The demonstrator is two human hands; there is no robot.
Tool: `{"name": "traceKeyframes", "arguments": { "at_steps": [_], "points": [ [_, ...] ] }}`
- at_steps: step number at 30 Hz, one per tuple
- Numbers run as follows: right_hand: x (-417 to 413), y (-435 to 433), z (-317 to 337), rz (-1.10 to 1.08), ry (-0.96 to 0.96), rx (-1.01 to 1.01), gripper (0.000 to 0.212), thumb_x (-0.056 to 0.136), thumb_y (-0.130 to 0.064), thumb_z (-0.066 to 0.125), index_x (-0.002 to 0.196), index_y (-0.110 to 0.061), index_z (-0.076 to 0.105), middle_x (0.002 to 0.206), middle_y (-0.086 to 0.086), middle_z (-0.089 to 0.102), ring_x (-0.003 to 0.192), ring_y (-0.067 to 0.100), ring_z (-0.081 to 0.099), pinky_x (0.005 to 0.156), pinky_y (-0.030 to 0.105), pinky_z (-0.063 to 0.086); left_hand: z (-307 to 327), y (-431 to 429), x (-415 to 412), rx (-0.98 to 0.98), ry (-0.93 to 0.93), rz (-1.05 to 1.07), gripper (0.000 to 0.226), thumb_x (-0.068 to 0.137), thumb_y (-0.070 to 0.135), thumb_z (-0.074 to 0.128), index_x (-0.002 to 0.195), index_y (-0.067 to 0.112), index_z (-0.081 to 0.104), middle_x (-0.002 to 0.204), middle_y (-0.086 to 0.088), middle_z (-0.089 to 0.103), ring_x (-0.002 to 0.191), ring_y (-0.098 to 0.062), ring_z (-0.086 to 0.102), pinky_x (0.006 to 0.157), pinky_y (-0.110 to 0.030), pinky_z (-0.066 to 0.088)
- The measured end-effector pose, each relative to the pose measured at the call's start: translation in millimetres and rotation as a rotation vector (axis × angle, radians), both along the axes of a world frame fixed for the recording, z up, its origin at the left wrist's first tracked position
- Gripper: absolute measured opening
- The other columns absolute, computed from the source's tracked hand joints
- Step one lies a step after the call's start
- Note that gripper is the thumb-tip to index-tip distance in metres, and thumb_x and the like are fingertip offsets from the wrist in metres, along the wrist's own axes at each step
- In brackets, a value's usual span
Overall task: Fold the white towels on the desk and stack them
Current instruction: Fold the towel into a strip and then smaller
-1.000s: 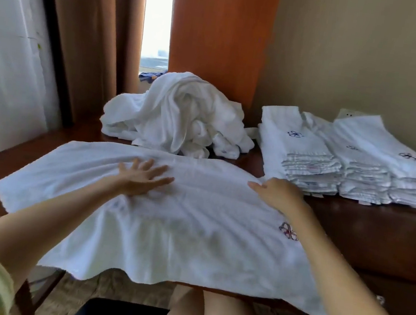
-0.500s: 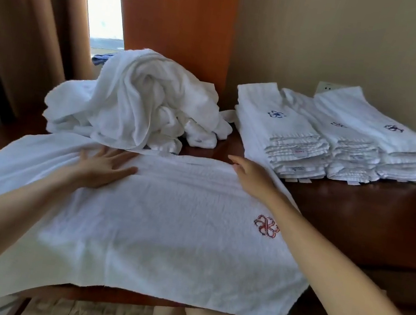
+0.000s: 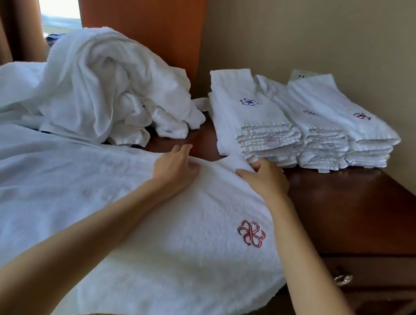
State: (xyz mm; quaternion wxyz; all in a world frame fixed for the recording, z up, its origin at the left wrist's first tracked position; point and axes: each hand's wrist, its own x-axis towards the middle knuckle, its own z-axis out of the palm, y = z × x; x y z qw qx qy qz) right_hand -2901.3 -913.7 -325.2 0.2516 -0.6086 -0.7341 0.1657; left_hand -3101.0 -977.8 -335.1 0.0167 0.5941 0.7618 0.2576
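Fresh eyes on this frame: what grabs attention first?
The big white towel is spread across the near side of the desk, with a red embroidered emblem towards its right. The left hand lies flat on its far edge and the right hand is at its far right corner. Behind it, a rumpled pile of unfolded towels sits far left and neat folded stacks stand far right by the wall.

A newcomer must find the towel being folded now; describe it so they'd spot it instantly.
On the wooden desk, nearest the person, lies the spread-out towel, the left hand and right hand on it. Unlike the crumpled heap and folded stacks behind, it lies flat, showing a red emblem.
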Motion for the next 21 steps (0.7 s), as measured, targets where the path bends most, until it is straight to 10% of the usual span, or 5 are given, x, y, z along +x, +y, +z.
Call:
{"name": "traceKeyframes", "arguments": {
  "at_steps": [6, 15, 21],
  "points": [
    [-10, 5, 4, 0.221, 0.315, 0.152, 0.034, 0.091, -0.024, 0.064, 0.072, -0.018, 0.036, 0.063, -0.006, 0.037, 0.058, 0.015, 0.033, 0.056, 0.034, 0.024, -5, 10, -19, 0.222, -0.070, -0.084, 0.012, 0.085, 0.021, 0.065, 0.090, 0.011, 0.064, 0.093, -0.003, 0.054, 0.087, -0.023, 0.055, 0.068, -0.027, 0.033],
    [-46, 40, 15, 0.346, 0.177, 0.826, 0.052, 0.073, -0.002, 0.072, 0.120, -0.017, 0.055, 0.098, 0.002, 0.063, 0.092, 0.021, 0.057, 0.070, 0.031, 0.045, -1, 51, -53, 0.383, 0.001, -0.087, 0.017, 0.087, 0.014, 0.067, 0.095, 0.001, 0.061, 0.100, -0.014, 0.054, 0.085, -0.031, 0.053, 0.066, -0.035, 0.039],
    [-58, 68, 11, 0.334, -0.013, 1.023, 0.025, 0.066, -0.006, 0.080, 0.083, -0.007, 0.061, 0.084, 0.006, 0.060, 0.083, 0.027, 0.054, 0.071, 0.030, 0.036, 1, 82, -66, 0.423, 0.046, -0.129, 0.014, 0.086, 0.014, 0.067, 0.091, 0.002, 0.061, 0.099, -0.015, 0.055, 0.084, -0.031, 0.053, 0.064, -0.034, 0.037]
  ]
}}
